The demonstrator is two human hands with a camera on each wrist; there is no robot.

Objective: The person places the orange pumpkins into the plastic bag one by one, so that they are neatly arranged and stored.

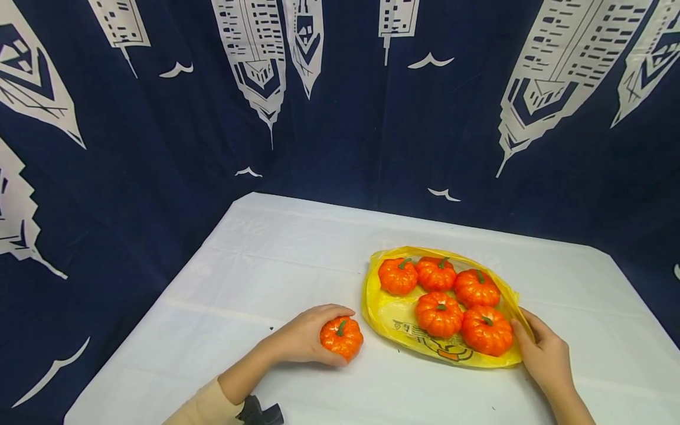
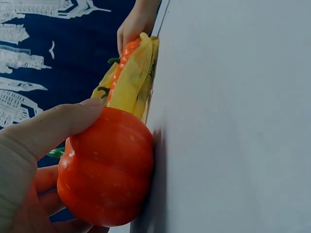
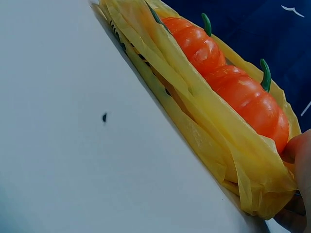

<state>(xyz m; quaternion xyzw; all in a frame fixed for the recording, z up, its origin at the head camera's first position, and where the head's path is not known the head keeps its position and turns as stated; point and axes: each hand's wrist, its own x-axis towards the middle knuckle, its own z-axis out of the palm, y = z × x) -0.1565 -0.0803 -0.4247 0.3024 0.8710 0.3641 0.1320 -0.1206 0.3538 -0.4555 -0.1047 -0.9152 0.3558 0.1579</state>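
My left hand [image 1: 305, 337] grips a small orange pumpkin [image 1: 342, 339] with a green stem, thumb on one side and fingers on the other. In the left wrist view this pumpkin [image 2: 109, 167] appears close to the white table top. To its right lies a yellow plastic bag [image 1: 379, 316], its mouth spread wide, with several like pumpkins [image 1: 438, 314] inside. My right hand [image 1: 547, 354] pinches the bag's right edge between thumb and fingers. The right wrist view shows the bag's crumpled side [image 3: 214, 131] and the thumb beside a pumpkin [image 3: 250, 104]; the other fingers are partly hidden.
The white table [image 1: 297, 248] runs back to a dark blue curtain [image 1: 329, 147] printed with white buildings and birds. A black device [image 1: 260, 412] sits by my left wrist. Small dark specks dot the table, one [image 3: 104, 117] in front of the bag.
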